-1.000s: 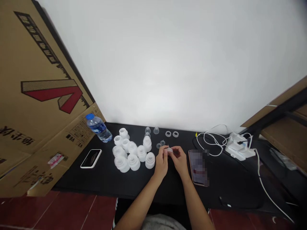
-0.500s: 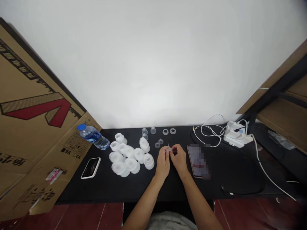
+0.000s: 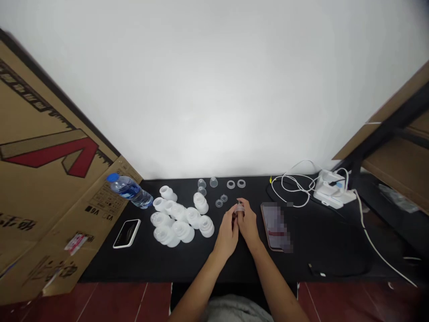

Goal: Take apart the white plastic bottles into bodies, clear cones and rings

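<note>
1. Hands are brought together just left of the phone [image 3: 275, 226], over the black table [image 3: 167, 264]; the left hand [image 3: 227, 233] and right hand [image 3: 248, 223] are angled inward, palms nearly touching.
2. A narrow two-handed fingertip pinch is closed on a small translucent cap [image 3: 239, 208], left of the phone's far end.
3. The cap is judged light, thin and slippery; it is best taken by its rim.
4. White nozzles [image 3: 181, 219] are clustered farther left of the phone.

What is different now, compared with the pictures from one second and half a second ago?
Both hands have drawn together: the left hand and the right hand now touch side by side, both still pinching the small clear piece at their fingertips. The white plastic parts and the water bottle lie as before.
</note>
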Tool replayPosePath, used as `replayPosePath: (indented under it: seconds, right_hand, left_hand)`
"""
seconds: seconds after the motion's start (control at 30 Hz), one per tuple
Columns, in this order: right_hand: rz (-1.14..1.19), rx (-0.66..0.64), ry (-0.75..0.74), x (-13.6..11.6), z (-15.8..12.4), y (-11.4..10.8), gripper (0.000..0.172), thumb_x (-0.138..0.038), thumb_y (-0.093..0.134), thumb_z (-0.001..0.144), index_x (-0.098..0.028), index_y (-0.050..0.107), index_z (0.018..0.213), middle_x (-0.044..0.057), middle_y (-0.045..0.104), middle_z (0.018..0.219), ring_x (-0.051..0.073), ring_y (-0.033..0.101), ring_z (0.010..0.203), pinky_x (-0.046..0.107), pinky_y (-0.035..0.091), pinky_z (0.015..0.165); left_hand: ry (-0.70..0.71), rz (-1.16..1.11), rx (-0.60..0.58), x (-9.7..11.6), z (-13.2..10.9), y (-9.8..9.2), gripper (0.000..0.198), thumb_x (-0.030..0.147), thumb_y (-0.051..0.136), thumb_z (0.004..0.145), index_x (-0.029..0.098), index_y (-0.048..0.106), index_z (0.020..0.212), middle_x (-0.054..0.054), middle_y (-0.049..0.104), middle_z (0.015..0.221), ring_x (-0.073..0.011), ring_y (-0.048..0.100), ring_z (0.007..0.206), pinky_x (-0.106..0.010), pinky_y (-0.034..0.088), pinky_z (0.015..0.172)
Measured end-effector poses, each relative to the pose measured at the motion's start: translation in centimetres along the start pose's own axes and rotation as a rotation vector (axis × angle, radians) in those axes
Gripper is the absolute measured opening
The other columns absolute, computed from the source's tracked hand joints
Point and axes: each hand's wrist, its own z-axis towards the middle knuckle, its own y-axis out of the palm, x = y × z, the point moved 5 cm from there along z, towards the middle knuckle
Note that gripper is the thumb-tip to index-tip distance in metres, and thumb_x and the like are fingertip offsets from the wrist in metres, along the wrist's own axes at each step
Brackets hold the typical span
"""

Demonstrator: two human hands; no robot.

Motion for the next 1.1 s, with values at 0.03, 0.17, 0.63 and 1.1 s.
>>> replayPosePath:
  seconds: [0.03, 0.17, 0.63, 1.1]
  right_hand:
    - [-0.005, -0.001, -0.015, 0.0, 0.1, 0.1, 0.037, -0.026, 0.044, 0.101, -0.022, 0.067, 0.13, 0.01, 0.08, 0.113, 0.026, 0.079, 0.097, 0.038, 0.061, 0.088]
    - [-0.014, -0.007, -0.047, 0.3, 0.1, 0.5, 0.037, -0.024, 0.043, 0.1, -0.02, 0.073, 0.122, 0.014, 0.08, 0.116, 0.028, 0.078, 0.103, 0.041, 0.062, 0.092]
    - [-0.068, -0.06, -0.024, 0.4, 0.1, 0.6, 0.037, -0.027, 0.045, 0.099, -0.018, 0.073, 0.121, 0.014, 0.08, 0.109, 0.028, 0.075, 0.089, 0.042, 0.059, 0.087]
    - [-0.026, -0.071, 0.049, 1.1, 0.2, 0.7, 0.035, -0.029, 0.044, 0.095, -0.021, 0.074, 0.112, 0.006, 0.077, 0.082, 0.025, 0.072, 0.069, 0.036, 0.054, 0.073]
  left_hand:
    - [-0.017, -0.01, 0.0, -0.2, -0.6, -0.1, 0.049, 0.029, 0.046, 0.114, 0.031, 0.044, 0.164, -0.013, 0.059, 0.157, -0.0285, 0.061, 0.143, -0.054, 0.051, 0.119]
    - [-0.06, -0.024, 0.054, -0.6, -2.7, -1.5, 0.053, 0.031, 0.054, 0.112, 0.031, 0.042, 0.163, -0.014, 0.058, 0.154, -0.0286, 0.065, 0.134, -0.052, 0.057, 0.111]
    - [-0.159, -0.031, 0.089, 1.2, -5.5, -6.1, 0.046, 0.03, 0.059, 0.108, 0.029, 0.054, 0.154, -0.014, 0.066, 0.143, -0.0255, 0.072, 0.12, -0.046, 0.066, 0.1]
    - [-0.018, 0.841, 0.209, 12.8, 4.0, -25.2, 0.021, 0.03, 0.059, 0.107, 0.023, 0.077, 0.116, -0.011, 0.077, 0.113, -0.0317, 0.072, 0.109, -0.046, 0.057, 0.101]
